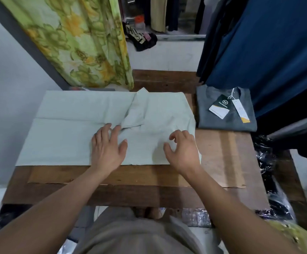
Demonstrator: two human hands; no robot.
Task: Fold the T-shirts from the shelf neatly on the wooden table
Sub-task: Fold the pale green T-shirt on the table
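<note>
A pale green T-shirt [72,129] lies spread flat across the left and middle of the wooden tabletop [222,158], its near edge running parallel to the table's front edge. One sleeve [136,110] is folded inward over the body of the shirt. The left hand [106,149] rests palm-down on the shirt close to its near edge, fingers straight and spread, their tips just short of the lower end of the folded sleeve; its grip is apart, pressing rather than holding the cloth. The right hand [184,153] is over the shirt's right-hand portion, just inside its right edge, with fingers curled and thumb and forefinger separated; its grip is apart, with no cloth visibly caught in it, and whether the fingertips touch the fabric cannot be told. The shirt thus lies under both hands and stretches well to the left of them. A folded grey T-shirt [217,123] with paper tags [219,109] sits at the far right of the tabletop, just beside the green shirt's right edge. A green floral curtain [86,43] hangs behind on the left, dark blue garments [268,52] on the right.
</note>
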